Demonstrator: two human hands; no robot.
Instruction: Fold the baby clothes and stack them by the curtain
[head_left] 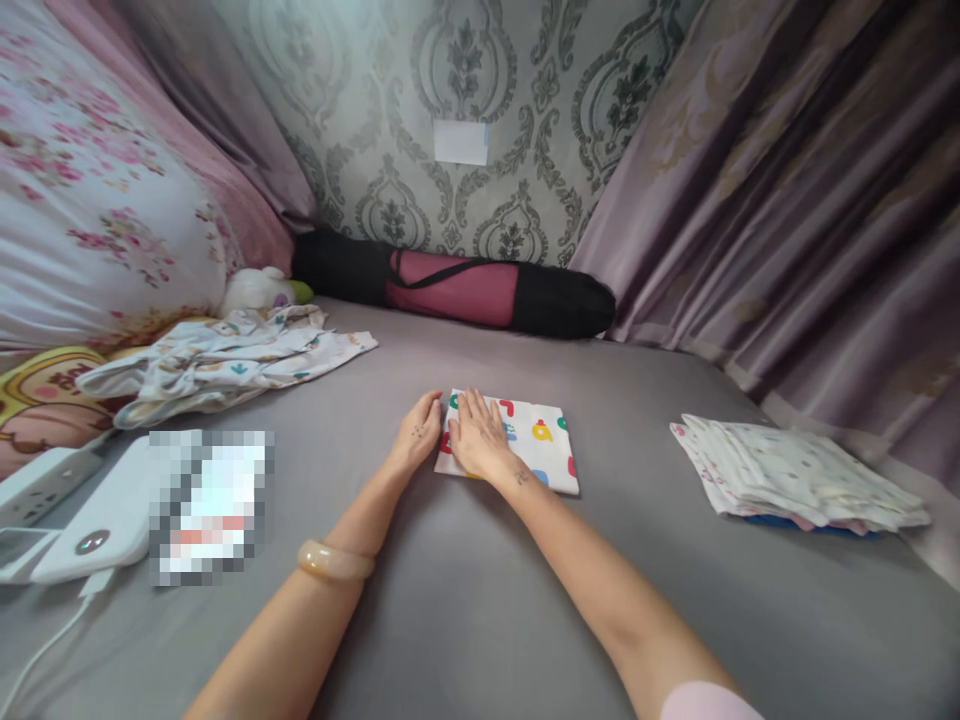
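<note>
A white cloth with bright red, yellow, green and blue figures lies folded into a flat rectangle on the grey sheet. My right hand rests flat on its left part, fingers stretched out and pointing away from me. Along the cloth's left edge stands my left hand, turned on its side with the fingers extended; whether it touches the edge I cannot tell. Neither hand grips anything. What lies under my right palm is hidden.
To the right is a stack of folded pale cloths. At the left lie crumpled printed clothes, a power bank with a cable, a power strip and a blurred-out device. A long black-and-red bag lies along the wall.
</note>
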